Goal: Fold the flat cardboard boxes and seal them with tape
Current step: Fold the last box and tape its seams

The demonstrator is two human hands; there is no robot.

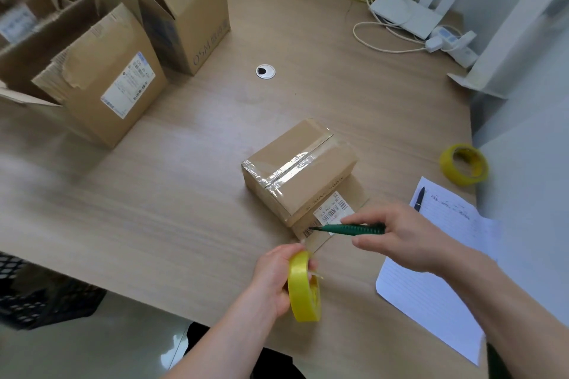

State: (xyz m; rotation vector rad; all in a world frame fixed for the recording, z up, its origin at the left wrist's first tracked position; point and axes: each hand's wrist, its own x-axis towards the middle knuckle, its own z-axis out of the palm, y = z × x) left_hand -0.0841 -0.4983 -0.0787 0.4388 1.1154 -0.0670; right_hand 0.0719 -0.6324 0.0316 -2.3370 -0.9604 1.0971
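Corrugated cardboard, stiff and probably light: two large open boxes [101, 77] [187, 9] at the far left of the worktop [184, 194], best lifted by opposite walls; one small taped box [295, 169] at centre, atop a flat piece [335, 212]. Two yellow tape rolls, probably slippery-faced: the left hand [274, 280] clasps one [303, 286] by its rim, one [464, 164] lies right. The right hand [400, 237] pinches one green cutter [348, 228]

Yellow tape roll [303, 286] near, another yellow roll [464, 164] at right. Green pen [351, 229], brown taped box [297, 171] with a barcoded white label [334, 208], blue-lined white paper [431, 280], pale wood-grain table [154, 194].
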